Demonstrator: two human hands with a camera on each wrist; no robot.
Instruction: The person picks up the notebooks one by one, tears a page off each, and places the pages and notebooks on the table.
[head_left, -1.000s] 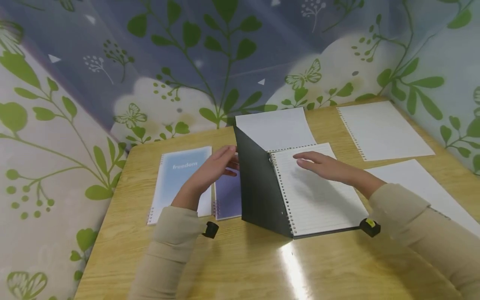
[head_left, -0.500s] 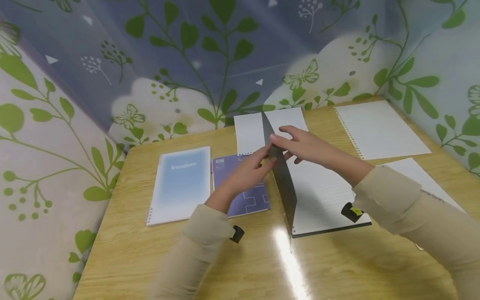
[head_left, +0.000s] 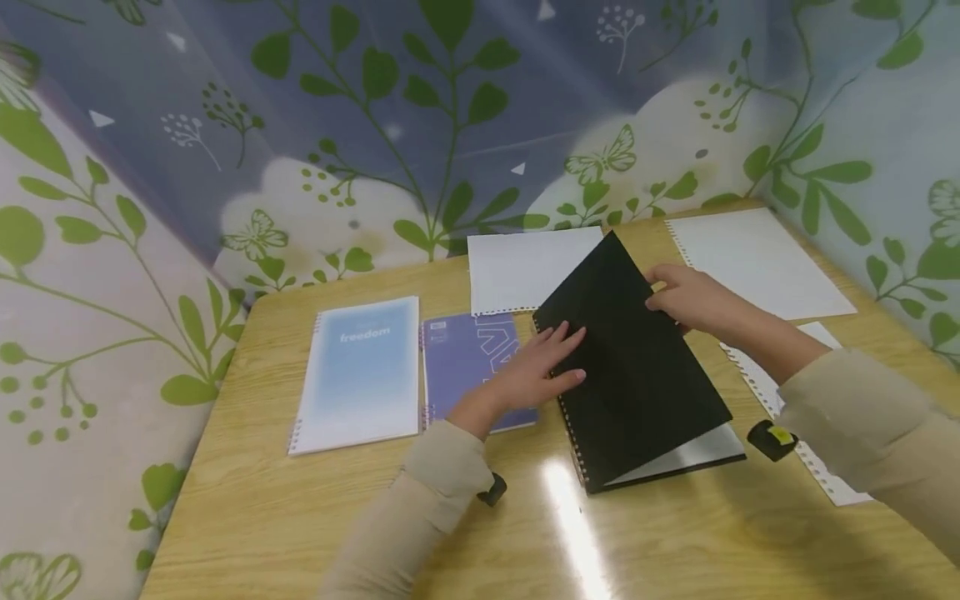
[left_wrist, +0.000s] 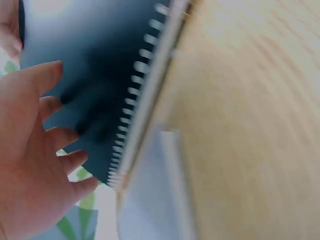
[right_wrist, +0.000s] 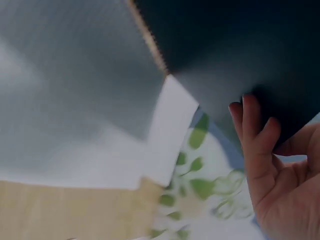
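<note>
A black-covered spiral notebook (head_left: 637, 375) lies on the table with its front cover raised at a slant over the white pages. My right hand (head_left: 693, 300) pinches the cover's free edge between thumb and fingers. In the right wrist view, the fingers of this hand (right_wrist: 272, 175) lie against the cover's underside. My left hand (head_left: 528, 375), fingers spread, is at the cover near the spiral binding; whether the fingertips touch it I cannot tell. The left wrist view has the loosely bent fingers (left_wrist: 62, 132) beside the dark cover (left_wrist: 95, 65) and its white coil (left_wrist: 135, 92).
To the left lie a purple notebook (head_left: 457, 358), partly behind my left forearm, and a blue "freedom" notebook (head_left: 360, 375). Loose sheets with perforated edges lie at the back (head_left: 517, 267), back right (head_left: 765, 258) and under my right forearm (head_left: 832, 467). A patterned wall borders the table (head_left: 300, 533).
The black cover has swung over from the left, past upright, to slant above the pages. My right hand has taken its edge and moved right. My left hand no longer holds the edge.
</note>
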